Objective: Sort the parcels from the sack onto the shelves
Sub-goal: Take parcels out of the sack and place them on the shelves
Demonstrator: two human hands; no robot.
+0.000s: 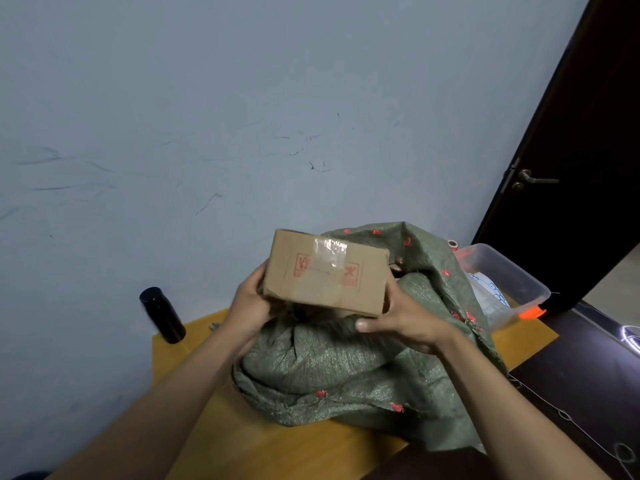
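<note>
A brown cardboard parcel [323, 273] with clear tape and red stamps is held up just above the green woven sack [332, 368]. My left hand [250, 306] grips its left end. My right hand [405, 318] grips its right end, thumb pointing left under the box. The sack lies bulging on a yellow wooden table [263, 448], its mouth open behind the parcel. No shelves are in view.
A black bottle [162, 314] stands at the table's far left corner. A clear plastic bin [504, 284] with orange clips sits at the right behind the sack. A dark door [585, 150] is at the right, a pale wall ahead, and a dark surface [568, 386] with thin wire lies to the lower right.
</note>
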